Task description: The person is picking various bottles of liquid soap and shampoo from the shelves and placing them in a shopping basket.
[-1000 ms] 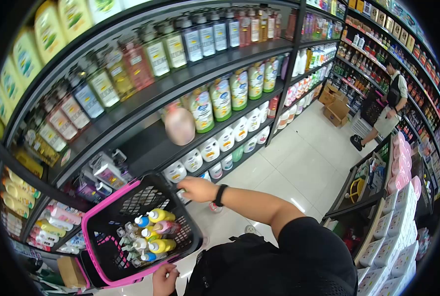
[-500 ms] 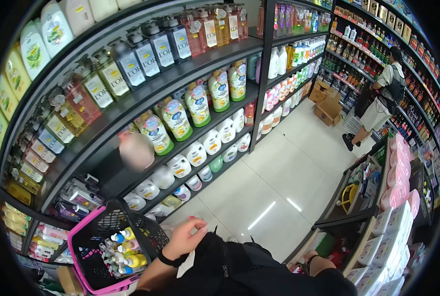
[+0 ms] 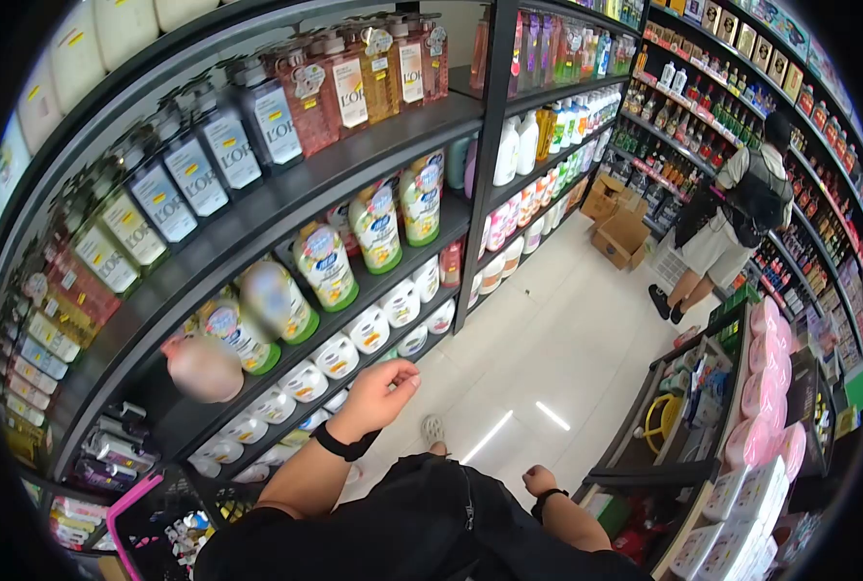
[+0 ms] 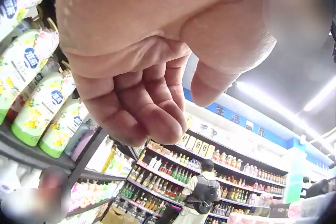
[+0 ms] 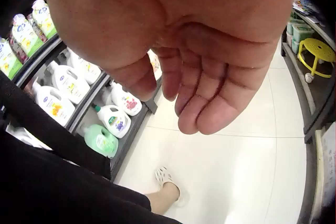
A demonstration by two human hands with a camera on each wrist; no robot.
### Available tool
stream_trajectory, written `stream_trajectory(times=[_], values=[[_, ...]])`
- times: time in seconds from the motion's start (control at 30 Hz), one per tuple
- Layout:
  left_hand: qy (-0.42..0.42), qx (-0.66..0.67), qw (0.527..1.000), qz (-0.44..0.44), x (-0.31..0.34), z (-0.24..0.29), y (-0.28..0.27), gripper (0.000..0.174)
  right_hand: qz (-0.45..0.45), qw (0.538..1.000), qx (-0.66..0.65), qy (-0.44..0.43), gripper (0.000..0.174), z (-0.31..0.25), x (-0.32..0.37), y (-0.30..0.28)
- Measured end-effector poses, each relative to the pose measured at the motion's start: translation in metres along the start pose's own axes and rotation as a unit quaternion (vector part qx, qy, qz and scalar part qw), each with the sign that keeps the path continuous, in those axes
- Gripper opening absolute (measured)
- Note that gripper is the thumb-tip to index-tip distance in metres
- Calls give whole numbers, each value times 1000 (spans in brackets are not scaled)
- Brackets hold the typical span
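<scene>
My left hand [image 3: 375,395] hangs in front of the shelves with its fingers loosely curled and nothing in it. In the left wrist view its palm and bent fingers [image 4: 142,106] show with no thing between them. Over the floor, my right hand [image 3: 540,481] also holds nothing, its fingers [image 5: 207,100] relaxed and slightly bent. Nearest the left hand are white jugs [image 3: 337,355] on a lower shelf and green-and-white bottles [image 3: 325,266] above them. A black shopping basket with a pink rim [image 3: 122,513] stands at the lower left, apart from both hands, with several bottles inside.
Tall black shelves [image 3: 286,184] run along the left. On the right are pink packs [image 3: 763,378], white packs [image 3: 741,513] and a yellow stool [image 3: 662,424]. Tiled floor [image 3: 509,368] leads to cardboard boxes [image 3: 617,237] and another person [image 3: 741,213].
The right hand has left the basket's edge and swung to the right side. The left hand has come away from the basket and risen forward. The basket has slid toward the lower left of the view.
</scene>
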State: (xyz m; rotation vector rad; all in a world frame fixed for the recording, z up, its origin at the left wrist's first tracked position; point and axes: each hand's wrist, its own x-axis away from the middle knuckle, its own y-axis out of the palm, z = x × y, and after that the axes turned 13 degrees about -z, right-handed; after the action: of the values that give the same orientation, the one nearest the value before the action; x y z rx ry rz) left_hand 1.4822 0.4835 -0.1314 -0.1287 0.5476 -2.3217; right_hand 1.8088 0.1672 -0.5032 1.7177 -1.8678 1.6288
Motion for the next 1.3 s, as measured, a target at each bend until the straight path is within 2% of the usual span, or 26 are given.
stream_trajectory(times=[0.13,0.23,0.3,0.37,0.43,0.5,0.6,0.7,0.77,0.8,0.9,1.0,1.1,1.13,1.23,1.3], values=[[8,16,1000,23,-76,-10,-18,21,-6,1000,-22,-8,29,-49,-65,-69],[-2,13,1000,8,-119,-20,-27,21,62,993,-7,-96,27,-89,-111,-122],[-18,34,999,-7,-139,-30,-26,22,58,987,-24,-151,28,-116,-149,-154],[-28,33,999,-26,-157,-32,-26,22,51,974,-63,-211,31,-184,-152,-200],[-33,13,998,-46,-168,-31,-27,23,47,957,-30,-283,33,-264,-144,-250],[-64,-9,996,-58,-183,-43,-27,25,-3,931,-95,-352,34,-327,-164,-285],[-117,-11,992,-34,-202,-61,-27,27,-54,873,-132,-466,53,-419,-197,-329],[-182,-25,982,41,-222,-59,-26,28,-98,813,-180,-545,76,-501,-246,-355],[-196,-31,976,92,-234,-50,-21,28,-67,802,-148,-575,87,-551,-239,-384],[-200,-32,973,115,-239,-44,-16,28,-80,797,-120,-587,95,-569,-237,-395],[-236,-42,955,177,-251,-20,-1,29,-110,754,-47,-645,96,-608,-265,-400],[-272,-32,930,245,-249,-13,18,29,-231,697,-89,-674,93,-635,-282,-396],[-342,-11,889,303,-238,1,39,28,-341,711,-118,-604,87,-642,-295,-382],[-365,7,876,316,-233,5,48,28,-362,705,-147,-592,78,-643,-302,-375],[-410,21,852,326,-223,13,66,28,-385,693,-155,-590,72,-646,-304,-373],[-419,20,847,326,-228,22,70,28,-357,696,-149,-605,68,-646,-293,-381]])
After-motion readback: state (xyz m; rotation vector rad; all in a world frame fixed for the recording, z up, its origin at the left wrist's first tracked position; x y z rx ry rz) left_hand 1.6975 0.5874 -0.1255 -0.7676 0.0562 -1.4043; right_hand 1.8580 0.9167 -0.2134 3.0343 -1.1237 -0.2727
